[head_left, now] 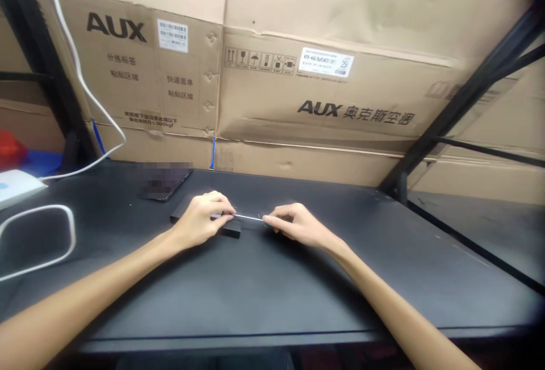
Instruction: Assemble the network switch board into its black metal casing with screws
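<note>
Between my hands runs a thin, bright metal shaft, level above the table, with a bit of green at its right end; it looks like a small screwdriver (249,218). My right hand (300,225) is closed around the green end, fingers pinched. The fingertips of my left hand (204,217) pinch the shaft's other end; whether something tiny sits there is hidden. Under and behind my left hand lies a flat black box (232,232), partly covered by the fingers. Tiny specks, too small to name, show just above the shaft.
A dark phone-like slab (168,183) lies behind my left hand on the black table (238,296). At the left are a white cable (72,239) and a white block (21,185). Cardboard boxes (264,92) stand behind; black metal struts (451,97) flank the table.
</note>
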Action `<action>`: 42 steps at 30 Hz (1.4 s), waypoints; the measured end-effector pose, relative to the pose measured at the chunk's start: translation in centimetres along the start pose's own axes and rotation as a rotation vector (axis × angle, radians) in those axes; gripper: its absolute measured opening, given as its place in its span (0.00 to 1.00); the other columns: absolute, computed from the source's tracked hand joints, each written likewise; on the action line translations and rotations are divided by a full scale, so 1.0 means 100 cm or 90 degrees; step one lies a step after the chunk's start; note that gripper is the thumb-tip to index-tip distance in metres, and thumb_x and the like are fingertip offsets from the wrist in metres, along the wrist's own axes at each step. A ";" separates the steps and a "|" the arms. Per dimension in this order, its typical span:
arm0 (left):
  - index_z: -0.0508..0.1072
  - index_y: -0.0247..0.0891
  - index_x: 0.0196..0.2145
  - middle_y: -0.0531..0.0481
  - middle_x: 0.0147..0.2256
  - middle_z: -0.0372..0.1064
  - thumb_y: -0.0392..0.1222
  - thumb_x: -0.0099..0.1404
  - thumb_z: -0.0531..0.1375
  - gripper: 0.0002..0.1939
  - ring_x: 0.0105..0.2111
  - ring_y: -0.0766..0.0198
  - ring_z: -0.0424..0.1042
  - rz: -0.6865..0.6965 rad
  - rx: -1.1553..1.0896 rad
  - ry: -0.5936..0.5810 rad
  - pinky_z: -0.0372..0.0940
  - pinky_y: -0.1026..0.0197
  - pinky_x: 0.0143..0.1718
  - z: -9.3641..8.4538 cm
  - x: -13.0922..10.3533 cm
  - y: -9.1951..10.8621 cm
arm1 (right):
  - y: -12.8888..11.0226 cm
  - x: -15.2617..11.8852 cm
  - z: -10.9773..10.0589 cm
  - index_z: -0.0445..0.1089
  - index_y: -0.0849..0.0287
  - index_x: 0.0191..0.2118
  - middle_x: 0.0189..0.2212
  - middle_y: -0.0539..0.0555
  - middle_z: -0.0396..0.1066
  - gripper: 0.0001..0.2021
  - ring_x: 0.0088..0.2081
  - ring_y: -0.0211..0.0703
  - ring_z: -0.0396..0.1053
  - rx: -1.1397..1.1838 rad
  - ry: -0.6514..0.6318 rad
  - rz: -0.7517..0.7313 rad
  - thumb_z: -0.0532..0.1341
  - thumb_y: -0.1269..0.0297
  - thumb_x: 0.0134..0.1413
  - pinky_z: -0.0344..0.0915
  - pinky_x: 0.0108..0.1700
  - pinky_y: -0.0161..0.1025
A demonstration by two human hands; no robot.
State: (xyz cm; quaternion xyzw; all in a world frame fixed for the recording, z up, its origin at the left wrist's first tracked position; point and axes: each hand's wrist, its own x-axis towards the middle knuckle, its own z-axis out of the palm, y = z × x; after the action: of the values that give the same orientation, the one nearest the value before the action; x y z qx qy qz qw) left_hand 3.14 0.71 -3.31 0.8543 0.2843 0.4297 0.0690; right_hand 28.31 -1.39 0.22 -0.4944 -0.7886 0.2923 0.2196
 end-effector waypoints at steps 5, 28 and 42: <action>0.77 0.37 0.34 0.48 0.32 0.75 0.34 0.62 0.60 0.05 0.33 0.63 0.73 -0.011 0.003 0.001 0.68 0.62 0.37 -0.001 0.000 -0.001 | 0.001 0.000 0.000 0.71 0.62 0.25 0.21 0.49 0.66 0.23 0.21 0.32 0.59 0.002 0.009 -0.006 0.57 0.46 0.55 0.57 0.25 0.33; 0.78 0.40 0.40 0.46 0.37 0.77 0.45 0.65 0.60 0.10 0.40 0.58 0.74 0.067 0.074 -0.006 0.66 0.54 0.45 -0.011 0.000 -0.005 | 0.001 0.000 0.005 0.73 0.62 0.27 0.24 0.52 0.70 0.19 0.27 0.37 0.64 0.006 0.055 -0.038 0.59 0.49 0.55 0.61 0.31 0.34; 0.68 0.43 0.57 0.45 0.54 0.69 0.53 0.54 0.67 0.34 0.52 0.52 0.70 -0.045 0.037 -0.249 0.65 0.54 0.52 -0.031 0.002 -0.024 | 0.008 -0.010 -0.020 0.73 0.63 0.25 0.22 0.52 0.69 0.21 0.26 0.37 0.62 -0.049 -0.016 0.031 0.60 0.47 0.50 0.58 0.29 0.35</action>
State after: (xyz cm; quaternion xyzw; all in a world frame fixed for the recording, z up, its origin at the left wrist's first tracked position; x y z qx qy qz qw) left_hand -0.15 2.37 -2.12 0.9126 0.3075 0.2443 0.1136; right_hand 30.54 -1.52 1.12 -0.5177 -0.7897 0.2732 0.1837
